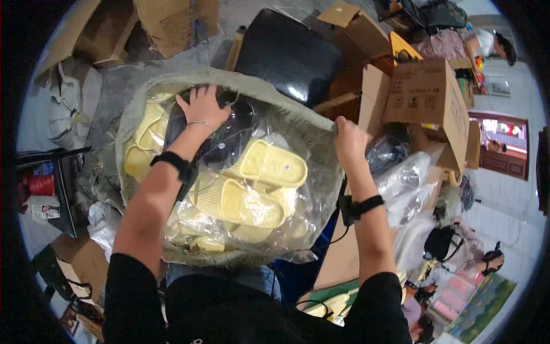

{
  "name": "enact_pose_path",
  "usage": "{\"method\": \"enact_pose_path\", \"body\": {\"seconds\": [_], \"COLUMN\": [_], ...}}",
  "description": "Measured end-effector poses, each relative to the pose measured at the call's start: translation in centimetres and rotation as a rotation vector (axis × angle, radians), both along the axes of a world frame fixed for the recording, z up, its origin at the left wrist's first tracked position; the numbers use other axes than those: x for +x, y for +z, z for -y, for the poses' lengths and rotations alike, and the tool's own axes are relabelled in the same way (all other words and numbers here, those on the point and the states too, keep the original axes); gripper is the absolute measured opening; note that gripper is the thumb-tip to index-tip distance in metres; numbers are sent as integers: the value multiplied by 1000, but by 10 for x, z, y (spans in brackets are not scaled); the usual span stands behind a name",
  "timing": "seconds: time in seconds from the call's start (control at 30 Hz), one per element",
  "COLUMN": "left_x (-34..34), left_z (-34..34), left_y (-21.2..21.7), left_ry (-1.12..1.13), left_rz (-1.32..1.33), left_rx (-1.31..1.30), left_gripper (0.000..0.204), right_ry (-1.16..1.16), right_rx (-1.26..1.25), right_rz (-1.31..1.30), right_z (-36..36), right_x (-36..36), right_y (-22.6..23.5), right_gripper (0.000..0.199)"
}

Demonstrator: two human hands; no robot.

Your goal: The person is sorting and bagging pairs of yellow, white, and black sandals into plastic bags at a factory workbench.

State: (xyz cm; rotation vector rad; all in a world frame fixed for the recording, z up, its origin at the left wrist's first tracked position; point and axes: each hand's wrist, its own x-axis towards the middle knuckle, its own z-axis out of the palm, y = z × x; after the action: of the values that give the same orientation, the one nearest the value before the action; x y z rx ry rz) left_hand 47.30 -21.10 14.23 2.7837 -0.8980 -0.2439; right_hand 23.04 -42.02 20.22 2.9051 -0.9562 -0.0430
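Observation:
In front of me stands a large woven sack (281, 94) with frayed edges, its mouth spread wide. Pale yellow slide sandals (274, 164) in clear plastic bags lie inside it. More yellow slides (150, 129) show at the sack's left side. My left hand (205, 109) reaches into the sack with fingers spread, resting on dark slides (229, 140) in clear plastic. My right hand (350, 140) is closed on the sack's rim at its right corner. Both wrists carry black straps, and a thin bracelet circles the left wrist.
A black-topped seat (286, 54) stands just beyond the sack. Open cardboard boxes (421, 97) are stacked at the right, with clear plastic bags (407, 183) below them. Other cartons (166, 26) sit at the far left. Other people (487, 46) are at the far right.

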Motion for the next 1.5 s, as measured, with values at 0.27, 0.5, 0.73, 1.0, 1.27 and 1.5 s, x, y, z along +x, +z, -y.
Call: {"method": "enact_pose_path", "body": {"seconds": [0.27,0.5,0.73,1.0,1.27,1.5], "left_x": [-208,-302,-332,-366,-412,-355], "left_z": [13,67,1,-43,-33,53], "left_y": [77,14,35,55,70,156], "left_ry": [-410,-415,-495,-195,47,-273], "left_rz": [-931,-1509,-767,-893,-1173,-948], "left_rx": [-756,-549,28,-258,-160,-675], "left_gripper": [62,64,23,38,44,16], "right_ry": [-202,-179,-261,-676,-1232,-1374], "right_rx": [-90,335,436,265,224,236], "right_rz": [-18,142,444,548,630,568], "right_z": [5,-42,-77,-40,15,75], "right_x": [-51,-56,-116,-276,-424,-467], "right_y": [36,90,68,48,14,-35], "right_gripper": [9,12,19,24,46,68]}}
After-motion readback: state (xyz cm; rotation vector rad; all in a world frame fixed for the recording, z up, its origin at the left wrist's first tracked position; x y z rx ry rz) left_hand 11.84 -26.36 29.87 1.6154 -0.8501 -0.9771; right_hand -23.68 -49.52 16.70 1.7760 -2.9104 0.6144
